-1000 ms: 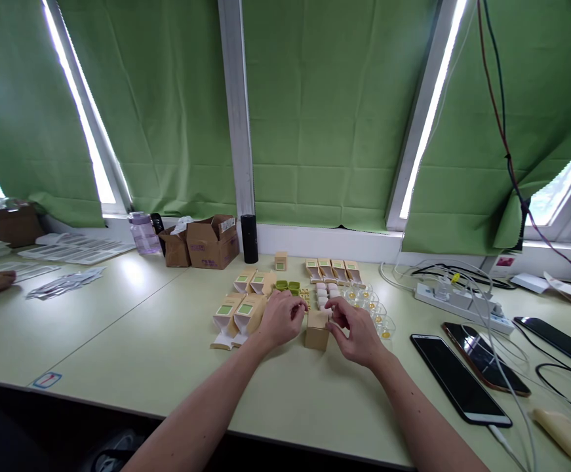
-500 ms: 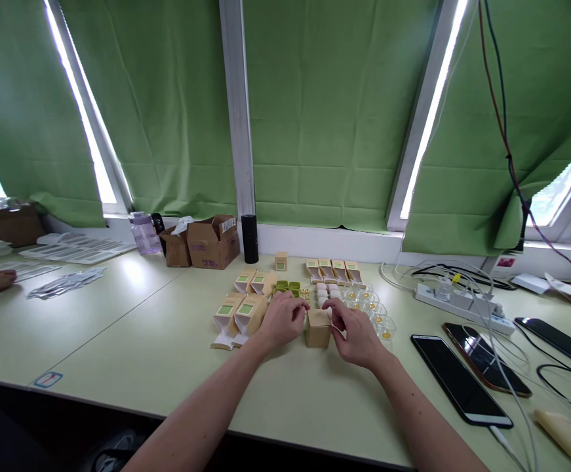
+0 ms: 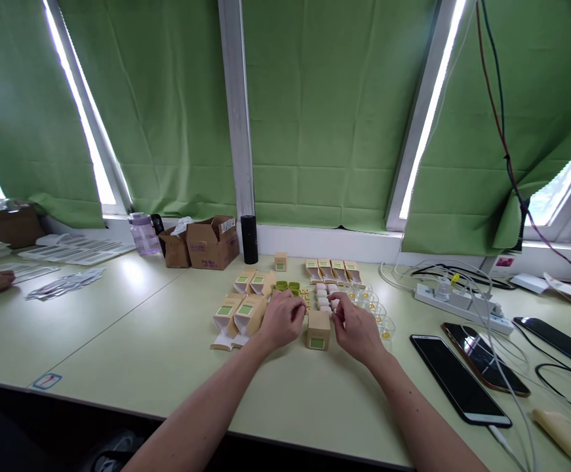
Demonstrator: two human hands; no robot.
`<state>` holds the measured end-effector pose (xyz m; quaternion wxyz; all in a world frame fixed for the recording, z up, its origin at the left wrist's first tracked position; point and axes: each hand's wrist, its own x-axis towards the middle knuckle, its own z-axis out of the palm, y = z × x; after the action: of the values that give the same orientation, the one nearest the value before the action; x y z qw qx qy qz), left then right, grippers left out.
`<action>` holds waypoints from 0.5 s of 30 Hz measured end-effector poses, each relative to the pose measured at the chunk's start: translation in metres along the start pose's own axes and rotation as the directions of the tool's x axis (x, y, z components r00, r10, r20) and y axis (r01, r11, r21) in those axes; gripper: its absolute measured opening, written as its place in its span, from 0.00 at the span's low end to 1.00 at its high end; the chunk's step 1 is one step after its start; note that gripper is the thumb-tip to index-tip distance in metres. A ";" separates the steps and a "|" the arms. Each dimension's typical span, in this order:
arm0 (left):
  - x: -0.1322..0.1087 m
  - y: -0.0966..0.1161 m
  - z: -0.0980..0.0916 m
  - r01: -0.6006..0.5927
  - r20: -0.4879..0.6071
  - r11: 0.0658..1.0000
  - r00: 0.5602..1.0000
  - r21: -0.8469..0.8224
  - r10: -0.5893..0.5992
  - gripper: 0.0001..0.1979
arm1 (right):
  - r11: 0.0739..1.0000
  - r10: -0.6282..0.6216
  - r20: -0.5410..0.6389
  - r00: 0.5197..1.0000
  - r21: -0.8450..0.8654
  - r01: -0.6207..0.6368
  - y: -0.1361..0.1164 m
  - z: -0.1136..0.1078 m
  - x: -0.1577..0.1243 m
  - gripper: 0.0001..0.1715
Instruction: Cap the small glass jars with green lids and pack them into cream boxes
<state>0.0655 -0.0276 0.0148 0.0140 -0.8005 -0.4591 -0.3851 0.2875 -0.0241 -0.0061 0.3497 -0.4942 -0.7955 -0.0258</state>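
Head view is showing a small box point(image 3: 318, 330) standing upright on the worktop point(image 3: 142, 328) between the hands, left hand point(image 3: 281, 320) curling just beside its left face, right hand point(image 3: 355, 330) equally near on its right with fingertips pinching, though whether either is gripping anything is unclear.

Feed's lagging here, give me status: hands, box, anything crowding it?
Left hand curled beside small kraft box, right hand on its other side; grip unclear. Box upright on table, green label toward camera. Open cartons left, clear cups right, both close.
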 end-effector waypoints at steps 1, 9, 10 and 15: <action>0.000 0.000 -0.001 0.004 -0.016 1.000 1.000 -0.005 -0.004 0.12 | 1.000 0.022 -0.012 1.000 -0.004 -0.022 -0.001 -0.002 0.000 0.18; -0.002 0.013 -0.008 -0.120 0.064 0.992 0.990 -0.035 0.122 0.10 | 0.991 0.133 -0.132 0.982 -0.012 -0.136 -0.005 -0.007 0.001 0.17; -0.003 0.014 -0.008 -0.133 0.092 0.990 0.986 -0.037 0.136 0.12 | 0.990 0.138 -0.145 0.980 -0.007 -0.140 -0.005 -0.006 0.001 0.17; -0.002 0.021 -0.008 -0.186 0.244 0.983 0.953 0.000 0.180 0.17 | 0.989 0.144 -0.175 0.974 0.001 -0.146 -0.005 -0.005 0.001 0.19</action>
<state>0.0760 -0.0444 0.0257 0.0025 -0.8804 -0.3856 -0.2761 0.2859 -0.0280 -0.0001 0.4161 -0.5489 -0.7234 -0.0478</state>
